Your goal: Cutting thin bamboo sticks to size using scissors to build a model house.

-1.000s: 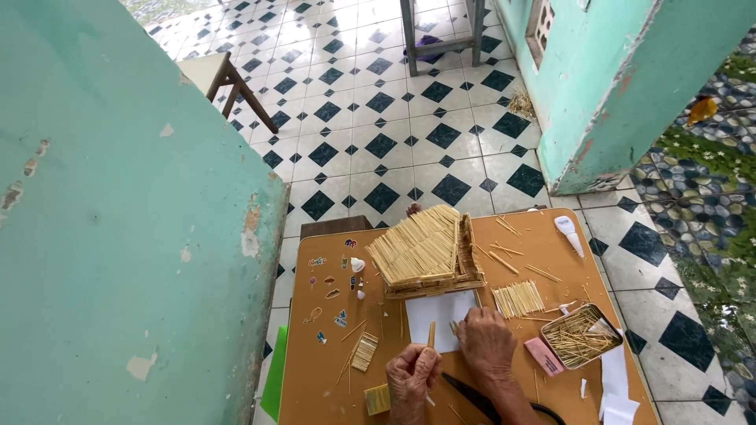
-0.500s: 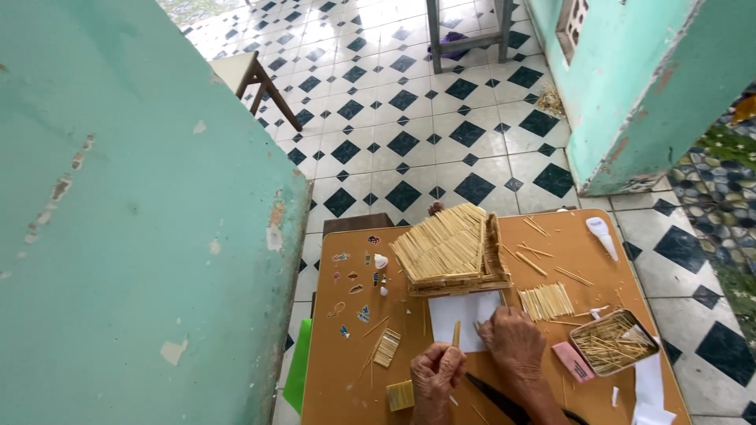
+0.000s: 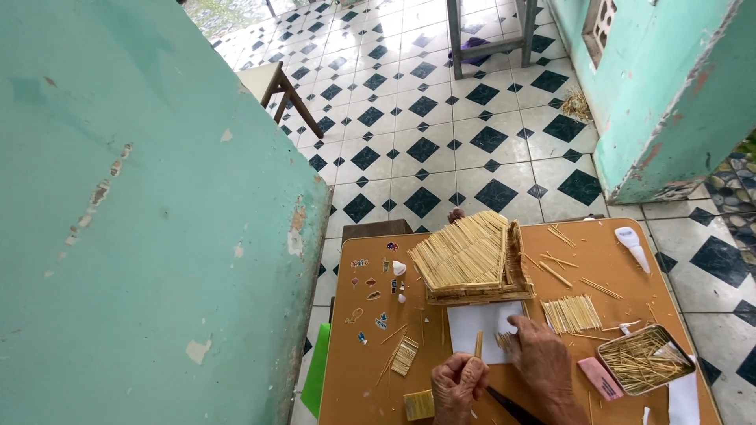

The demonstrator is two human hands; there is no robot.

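Observation:
At the near edge of the orange table (image 3: pixel 370 370), my left hand (image 3: pixel 459 387) pinches a short thin wooden stick (image 3: pixel 478 343) held upright. My right hand (image 3: pixel 541 360) rests flat beside it, fingers pressing a few small sticks (image 3: pixel 502 339) onto a white sheet of paper (image 3: pixel 479 324). Just beyond the paper stands a model house of glued sticks (image 3: pixel 471 257) with a sloped roof.
A row of laid-out sticks (image 3: pixel 572 314), a metal tin of sticks (image 3: pixel 648 359), a pink eraser-like block (image 3: pixel 601 378) and a white glue tube (image 3: pixel 633 248) lie to the right. A small stick panel (image 3: pixel 405 356) lies left. A teal wall (image 3: pixel 150 236) borders the left; tiled floor beyond.
The camera view has shifted slightly, so the table sits lower and further right in view. Both hands stay at the paper with the stick still upright in my left hand.

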